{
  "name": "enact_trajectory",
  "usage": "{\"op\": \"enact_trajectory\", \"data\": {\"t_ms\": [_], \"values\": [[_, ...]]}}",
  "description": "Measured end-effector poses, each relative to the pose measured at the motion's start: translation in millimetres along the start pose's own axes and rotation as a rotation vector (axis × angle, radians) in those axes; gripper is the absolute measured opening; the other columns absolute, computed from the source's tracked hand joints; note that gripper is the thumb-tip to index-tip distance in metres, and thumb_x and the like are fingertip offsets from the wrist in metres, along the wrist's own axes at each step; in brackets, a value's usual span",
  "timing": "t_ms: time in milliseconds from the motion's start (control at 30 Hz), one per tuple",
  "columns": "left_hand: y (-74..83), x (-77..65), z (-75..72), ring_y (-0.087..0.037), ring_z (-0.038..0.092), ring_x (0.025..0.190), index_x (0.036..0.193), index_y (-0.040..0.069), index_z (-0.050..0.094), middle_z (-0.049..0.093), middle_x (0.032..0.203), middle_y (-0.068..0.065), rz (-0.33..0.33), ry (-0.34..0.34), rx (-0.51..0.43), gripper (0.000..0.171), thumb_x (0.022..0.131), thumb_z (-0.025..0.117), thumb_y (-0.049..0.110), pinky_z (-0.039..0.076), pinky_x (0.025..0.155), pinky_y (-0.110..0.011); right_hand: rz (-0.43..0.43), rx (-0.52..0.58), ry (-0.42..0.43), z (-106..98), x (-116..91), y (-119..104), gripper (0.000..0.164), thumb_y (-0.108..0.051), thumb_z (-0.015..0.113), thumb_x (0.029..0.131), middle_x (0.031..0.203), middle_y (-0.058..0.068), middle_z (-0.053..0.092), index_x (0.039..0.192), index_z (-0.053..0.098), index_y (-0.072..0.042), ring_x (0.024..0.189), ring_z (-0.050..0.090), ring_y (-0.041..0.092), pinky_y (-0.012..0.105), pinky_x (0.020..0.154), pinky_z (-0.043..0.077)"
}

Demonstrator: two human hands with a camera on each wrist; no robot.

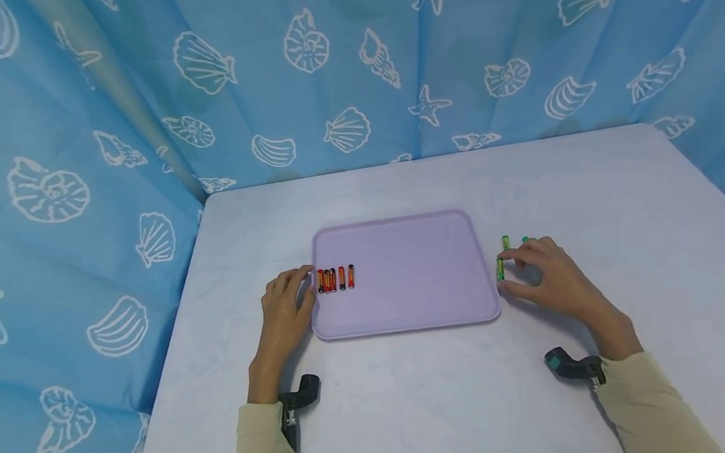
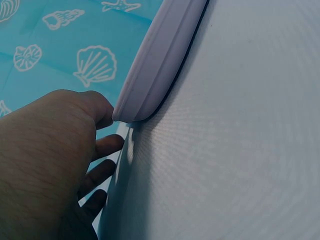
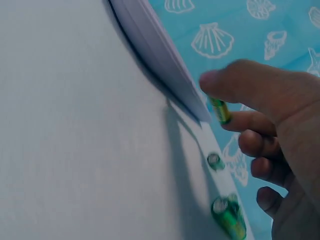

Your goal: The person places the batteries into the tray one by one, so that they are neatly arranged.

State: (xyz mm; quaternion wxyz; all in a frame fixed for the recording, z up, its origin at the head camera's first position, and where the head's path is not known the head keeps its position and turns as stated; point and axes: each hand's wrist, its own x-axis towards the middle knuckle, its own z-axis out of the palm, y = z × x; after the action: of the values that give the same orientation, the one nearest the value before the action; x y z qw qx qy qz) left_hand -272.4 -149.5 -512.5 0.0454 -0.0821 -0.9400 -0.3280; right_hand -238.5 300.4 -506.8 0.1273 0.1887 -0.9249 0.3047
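Note:
On the right, beside the tray's right rim, my right hand [image 1: 552, 276] pinches a green battery [image 1: 500, 269] between thumb and index finger. The right wrist view shows this battery [image 3: 221, 111] held upright above the table, the other fingers loosely bent. Just beyond that hand, more green batteries [image 1: 506, 242] are on the table, partly hidden by it. My left hand [image 1: 284, 309] is at the left side of the lilac tray [image 1: 407, 325], its fingertips right at the rim. Inside the tray, near its left rim, several red and black batteries [image 1: 342, 278] lie side by side.
A white-covered table [image 1: 425, 404] bears the tray at its middle. Blue curtains [image 1: 339, 74] printed with white shells hang along the back and both sides. Each wrist wears a black camera mount [image 1: 574, 366].

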Motion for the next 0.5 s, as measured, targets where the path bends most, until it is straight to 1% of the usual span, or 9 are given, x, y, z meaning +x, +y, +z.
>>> {"op": "enact_trajectory", "data": {"t_ms": [100, 200, 367, 500], "values": [[-1.7, 1.4, -0.7, -0.033, 0.037, 0.133, 0.142, 0.018, 0.055, 0.052, 0.138, -0.01, 0.007, 0.006, -0.005, 0.041, 0.102, 0.054, 0.022, 0.022, 0.11, -0.055, -0.011, 0.036, 0.034, 4.5, 5.9, -6.5, 0.045, -0.011, 0.087, 0.074, 0.088, -0.001, 0.052, 0.116, 0.071, -0.005, 0.097, 0.04, 0.017, 0.038, 0.077, 0.032], [-3.5, 2.3, -0.3, -0.033, 0.037, 0.132, 0.142, 0.018, 0.056, 0.053, 0.138, -0.011, 0.014, 0.008, -0.009, 0.04, 0.102, 0.054, 0.022, 0.022, 0.11, -0.055, -0.022, 0.072, 0.035, 12.1, 13.6, -16.7, 0.044, -0.011, 0.087, 0.075, 0.088, -0.001, 0.052, 0.116, 0.071, -0.005, 0.097, 0.04, 0.016, 0.038, 0.078, 0.032], [-3.9, 1.0, 0.4, -0.034, 0.038, 0.132, 0.142, 0.018, 0.056, 0.053, 0.138, -0.011, 0.015, 0.011, -0.016, 0.04, 0.102, 0.054, 0.022, 0.022, 0.11, -0.055, -0.05, 0.084, -0.014, 28.9, 25.8, -36.1, 0.043, -0.015, 0.086, 0.077, 0.091, -0.001, 0.054, 0.117, 0.072, -0.007, 0.096, 0.041, 0.015, 0.038, 0.079, 0.035], [-4.6, 1.0, 1.3, -0.034, 0.039, 0.131, 0.141, 0.018, 0.057, 0.054, 0.137, -0.01, 0.023, 0.029, -0.008, 0.04, 0.101, 0.055, 0.021, 0.023, 0.109, -0.054, -0.095, 0.106, -0.043, 42.6, 35.6, -47.3, 0.042, -0.016, 0.085, 0.078, 0.091, -0.001, 0.053, 0.117, 0.071, -0.007, 0.092, 0.04, 0.014, 0.039, 0.081, 0.034]]}}
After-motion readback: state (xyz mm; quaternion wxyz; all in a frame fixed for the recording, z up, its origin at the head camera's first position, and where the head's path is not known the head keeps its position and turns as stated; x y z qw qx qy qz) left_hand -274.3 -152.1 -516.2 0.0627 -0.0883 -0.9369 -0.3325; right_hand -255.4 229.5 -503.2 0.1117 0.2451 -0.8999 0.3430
